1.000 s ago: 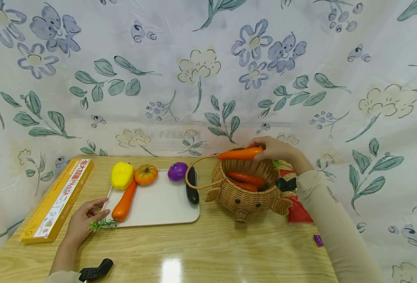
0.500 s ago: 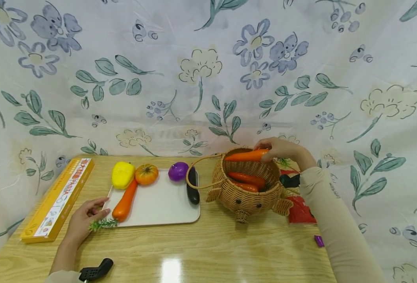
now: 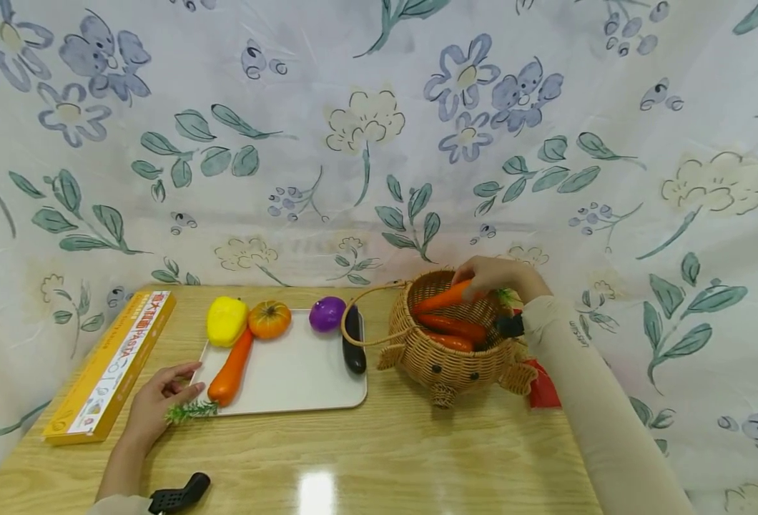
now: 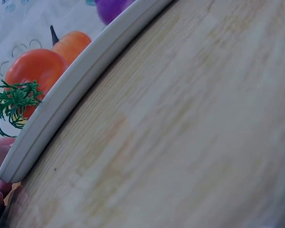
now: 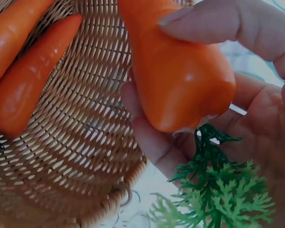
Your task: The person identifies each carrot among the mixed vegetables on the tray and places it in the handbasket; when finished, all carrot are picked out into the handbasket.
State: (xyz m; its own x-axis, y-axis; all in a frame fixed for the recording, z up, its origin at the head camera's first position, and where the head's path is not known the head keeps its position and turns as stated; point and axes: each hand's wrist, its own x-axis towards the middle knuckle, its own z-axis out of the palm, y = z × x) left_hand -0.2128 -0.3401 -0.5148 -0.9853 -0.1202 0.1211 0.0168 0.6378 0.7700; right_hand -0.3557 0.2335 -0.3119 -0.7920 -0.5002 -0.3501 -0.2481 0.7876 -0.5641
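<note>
My right hand (image 3: 498, 275) grips an orange carrot (image 5: 180, 80) near its thick, leafy end. The carrot's narrow end points down into a wicker basket (image 3: 440, 368) with an animal face, and its green top (image 5: 213, 190) hangs beside the hand. Two more carrots (image 3: 450, 327) lie inside the basket. At the left end of a white tray (image 3: 289, 379), my left hand (image 3: 150, 408) holds the edge between thumb and fingers. On that tray lie a carrot (image 3: 232, 372), a yellow bell pepper (image 3: 227, 322), an orange pumpkin (image 3: 269, 319), a purple round vegetable (image 3: 327, 315) and a dark eggplant (image 3: 354, 343).
A yellow pasta box (image 3: 111, 368) lies left of the tray. The basket's loop handle (image 3: 353, 297) leans over the tray's right end. A red packet (image 3: 544, 386) shows partly behind the right forearm. A floral cloth (image 3: 353, 143) hangs behind the table.
My right hand has lowered the carrot from above the basket's rim into its opening, tilting the narrow end down. The left hand stays at the tray.
</note>
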